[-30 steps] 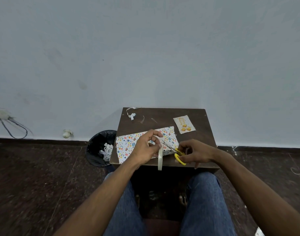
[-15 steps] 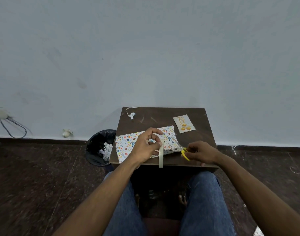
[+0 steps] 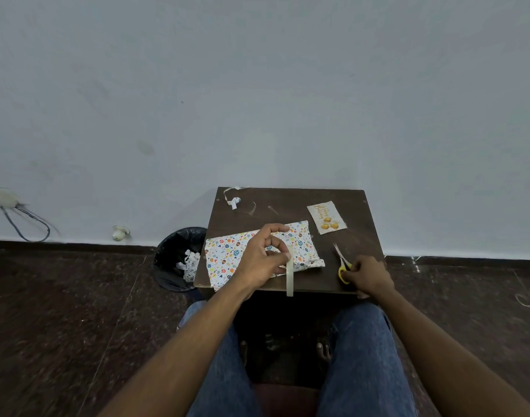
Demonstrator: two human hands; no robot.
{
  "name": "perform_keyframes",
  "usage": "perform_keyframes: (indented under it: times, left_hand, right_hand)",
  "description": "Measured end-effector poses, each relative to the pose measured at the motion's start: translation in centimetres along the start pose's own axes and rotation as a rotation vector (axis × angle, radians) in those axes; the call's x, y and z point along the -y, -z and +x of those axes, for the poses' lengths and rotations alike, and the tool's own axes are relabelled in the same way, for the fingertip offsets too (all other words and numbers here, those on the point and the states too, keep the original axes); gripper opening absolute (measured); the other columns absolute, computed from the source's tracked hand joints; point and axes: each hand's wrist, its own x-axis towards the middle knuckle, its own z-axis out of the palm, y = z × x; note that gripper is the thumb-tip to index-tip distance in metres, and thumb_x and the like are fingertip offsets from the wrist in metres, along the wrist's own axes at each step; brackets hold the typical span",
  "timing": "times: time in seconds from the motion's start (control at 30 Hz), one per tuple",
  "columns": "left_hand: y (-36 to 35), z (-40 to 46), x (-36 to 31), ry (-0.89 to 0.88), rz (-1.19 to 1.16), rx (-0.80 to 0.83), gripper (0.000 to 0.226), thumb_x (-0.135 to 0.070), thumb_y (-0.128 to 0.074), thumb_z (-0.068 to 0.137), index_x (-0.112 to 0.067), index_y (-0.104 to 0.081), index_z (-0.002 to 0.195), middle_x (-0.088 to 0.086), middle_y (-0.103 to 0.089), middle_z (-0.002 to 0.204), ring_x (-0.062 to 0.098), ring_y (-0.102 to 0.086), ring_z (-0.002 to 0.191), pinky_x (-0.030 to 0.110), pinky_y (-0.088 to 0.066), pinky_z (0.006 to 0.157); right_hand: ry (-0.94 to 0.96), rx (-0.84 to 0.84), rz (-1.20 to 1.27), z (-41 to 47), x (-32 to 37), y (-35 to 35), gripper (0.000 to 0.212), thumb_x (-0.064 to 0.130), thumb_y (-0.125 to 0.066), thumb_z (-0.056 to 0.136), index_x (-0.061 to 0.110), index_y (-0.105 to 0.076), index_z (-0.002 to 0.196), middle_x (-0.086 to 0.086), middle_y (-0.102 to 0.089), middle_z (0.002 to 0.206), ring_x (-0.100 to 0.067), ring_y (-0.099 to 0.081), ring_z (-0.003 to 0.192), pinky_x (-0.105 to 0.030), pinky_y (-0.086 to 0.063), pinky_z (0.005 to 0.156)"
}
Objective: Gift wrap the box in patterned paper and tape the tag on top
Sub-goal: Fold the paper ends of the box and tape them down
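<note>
Leftmost, down on the floor beside the bench (image 3: 287, 197): black bin (image 3: 179, 260) with paper scraps inside, out of the work.

Next, on the near left part of the bench: wrapped box (image 3: 227, 257), lying flat in patterned paper, long axis running left to right with a slight tilt, right end a little farther from the body than the left, and its near left corner reaching the front edge. Looks covered already, though the seams cannot be judged from here.

Over the box's right half: left hand (image 3: 263, 255), fingers curled, pinching the tape roll (image 3: 289, 273), seen edge-on and hanging down past the front edge of the bench. Whether a free strip is drawn out cannot be told.

To do this step well, probably taping: hold the roll steady, pull out only a short length, keep it taut and off the paper until placed, then press flat from the middle outward so no wrinkle forms.

Farther right, at the back: tag (image 3: 327, 217), lying flat, apart from the box, long axis angled toward the far left corner. Not yet on top.

Near the right front: yellow-handled scissors (image 3: 343, 266) on the bench, blades pointing away and slightly left. Right hand (image 3: 367, 276) curled over the handles, gripping them. Better to cut close to the roll, blades square across the tape.
</note>
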Motion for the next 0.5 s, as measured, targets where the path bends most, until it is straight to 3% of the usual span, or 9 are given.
perform_keyframes:
  times: [0.07, 0.17, 0.27, 0.37, 0.5]
  left_hand:
    - [-0.1, 0.0, 0.0, 0.006, -0.013, -0.007, 0.05, 0.011, -0.062, 0.084, -0.026, -0.058, 0.118, 0.007, -0.062, 0.087, 0.017, -0.06, 0.068, 0.049, -0.06, 0.072]
    - [-0.3, 0.0, 0.1, 0.002, -0.057, -0.031, 0.05, 0.009, -0.064, 0.084, -0.028, -0.058, 0.116, 0.007, -0.062, 0.088, 0.021, -0.063, 0.072, 0.041, -0.061, 0.067]
    - [-0.8, 0.1, 0.1, 0.002, -0.1, -0.092, 0.044, 0.001, -0.069, 0.086, -0.028, -0.058, 0.118, 0.0, -0.063, 0.081, 0.019, -0.067, 0.078, 0.032, -0.058, 0.062]
    - [-1.2, 0.3, 0.1, 0.017, -0.164, -0.172, 0.042, -0.001, -0.07, 0.086, -0.022, -0.057, 0.121, -0.005, -0.064, 0.073, 0.024, -0.07, 0.085, 0.033, -0.058, 0.065]
    - [-1.5, 0.3, -0.2, 0.008, -0.251, -0.231, 0.043, 0.005, -0.067, 0.086, -0.017, -0.056, 0.121, 0.003, -0.064, 0.076, 0.025, -0.072, 0.083, 0.035, -0.059, 0.064]
  right_hand:
    - [-0.019, 0.055, 0.069, -0.6, 0.6, 0.2, 0.012, 0.026, -0.069, 0.082, 0.017, -0.062, 0.079, -0.008, -0.067, 0.083, -0.024, -0.07, 0.069, -0.036, -0.061, 0.055]
    - [0.049, -0.031, -0.005, -1.5, 1.6, 0.4, 0.01, 0.031, -0.062, 0.081, 0.022, -0.064, 0.077, -0.003, -0.068, 0.085, -0.023, -0.067, 0.077, -0.037, -0.058, 0.068]
    - [0.405, 0.005, 0.153, -3.3, 3.1, 0.0, 0.012, 0.038, -0.068, 0.088, 0.029, -0.066, 0.08, 0.009, -0.068, 0.084, -0.013, -0.064, 0.08, -0.041, -0.056, 0.078]
    - [0.666, 0.138, 0.182, -6.2, 5.3, -0.6, 0.021, 0.049, -0.071, 0.084, 0.03, -0.067, 0.091, 0.012, -0.066, 0.091, -0.006, -0.062, 0.087, -0.031, -0.053, 0.077]
    - [0.839, -0.035, -0.022, -6.9, 6.7, -2.2, 0.034, 0.051, -0.067, 0.086, 0.017, -0.066, 0.084, 0.01, -0.058, 0.081, -0.011, -0.052, 0.076, -0.033, -0.043, 0.063]
